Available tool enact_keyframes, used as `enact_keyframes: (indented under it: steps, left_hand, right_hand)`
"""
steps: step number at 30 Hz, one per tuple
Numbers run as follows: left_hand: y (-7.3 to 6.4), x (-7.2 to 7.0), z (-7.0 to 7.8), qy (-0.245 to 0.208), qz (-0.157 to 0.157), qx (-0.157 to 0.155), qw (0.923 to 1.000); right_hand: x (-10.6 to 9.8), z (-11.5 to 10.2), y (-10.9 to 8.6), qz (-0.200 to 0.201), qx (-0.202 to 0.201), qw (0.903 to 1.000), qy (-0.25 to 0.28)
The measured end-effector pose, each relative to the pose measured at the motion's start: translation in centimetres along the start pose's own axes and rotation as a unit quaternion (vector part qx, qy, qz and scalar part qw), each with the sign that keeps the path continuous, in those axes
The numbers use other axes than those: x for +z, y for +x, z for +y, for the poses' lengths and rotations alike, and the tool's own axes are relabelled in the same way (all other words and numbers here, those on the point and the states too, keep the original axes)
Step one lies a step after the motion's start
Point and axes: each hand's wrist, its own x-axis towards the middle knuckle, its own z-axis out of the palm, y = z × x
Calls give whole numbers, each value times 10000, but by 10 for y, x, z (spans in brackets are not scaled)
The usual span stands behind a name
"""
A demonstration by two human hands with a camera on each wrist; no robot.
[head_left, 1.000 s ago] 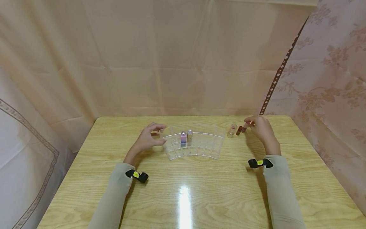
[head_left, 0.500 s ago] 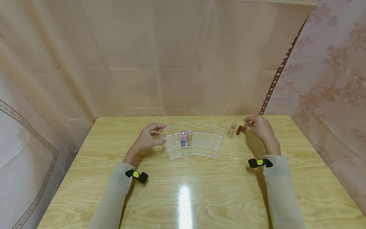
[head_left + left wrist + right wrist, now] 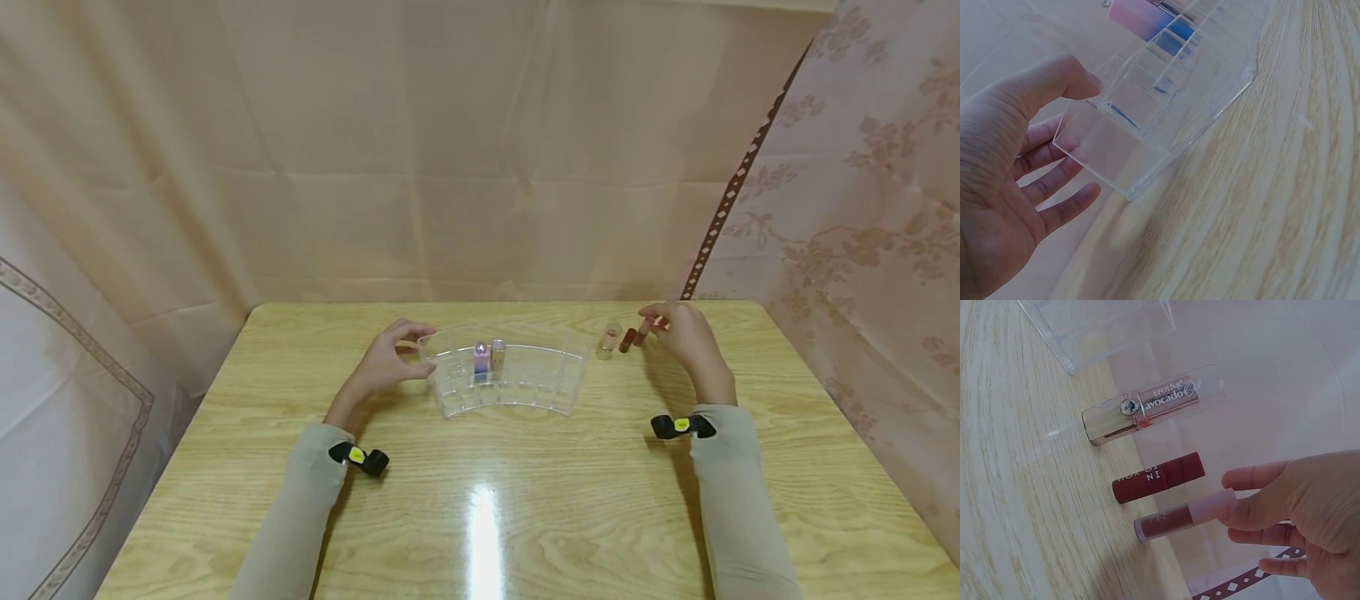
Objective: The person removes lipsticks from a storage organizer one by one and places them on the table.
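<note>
My left hand [image 3: 384, 360] holds the left end of a clear acrylic lipstick organizer [image 3: 1129, 150], thumb on the near side and fingers behind the end wall. Two lipsticks stand upright in its compartments: a pink-and-blue one [image 3: 481, 362] and a gold-toned one [image 3: 498, 357]. At the back right, my right hand [image 3: 681, 337] pinches the pale pink cap of a lip gloss tube [image 3: 1169, 522] with thumb and fingertips. Beside that tube stands a dark red lipstick [image 3: 1159, 479], and past it a clear-capped lipstick with a gold base [image 3: 1147, 405].
A wooden table [image 3: 570, 500] lies under everything, with a bright light reflection near its front. Beige curtain cloth [image 3: 465, 167] hangs right behind the far edge. Patterned cloth [image 3: 870, 250] closes off the right side.
</note>
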Motion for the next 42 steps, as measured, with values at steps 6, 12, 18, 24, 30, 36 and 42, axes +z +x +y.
enact_keyframes:
  steps: [6,12,18,24,30,36,42]
  left_hand:
    - [1,-1,1,-29,-24,10,10000]
    - [3,-2,2,-22,-40,-14,10000]
    - [2,-3,3,-32,-33,1,10000]
    - [1,-2,3,-23,-74,-73,9999]
    - [1,-2,4,-70,-25,-36,10000]
    - [0,-1,3,-86,-60,-73,9999]
    - [0,0,0,-155,-23,-48,9999]
  right_hand:
    - [-2,-1,0,14,-18,10000,22]
    - [-5,-3,1,-22,-6,10000,87]
    - [-8,-5,0,4,4,9999,137]
    - [-13,-9,-4,116,-84,9999,88]
    - [-21,-18,-5,388,-321,9986,162]
    - [-24,-29,-8,888,-557,9940,325]
    - [-21,-53,-9,1312,-779,9829,1033]
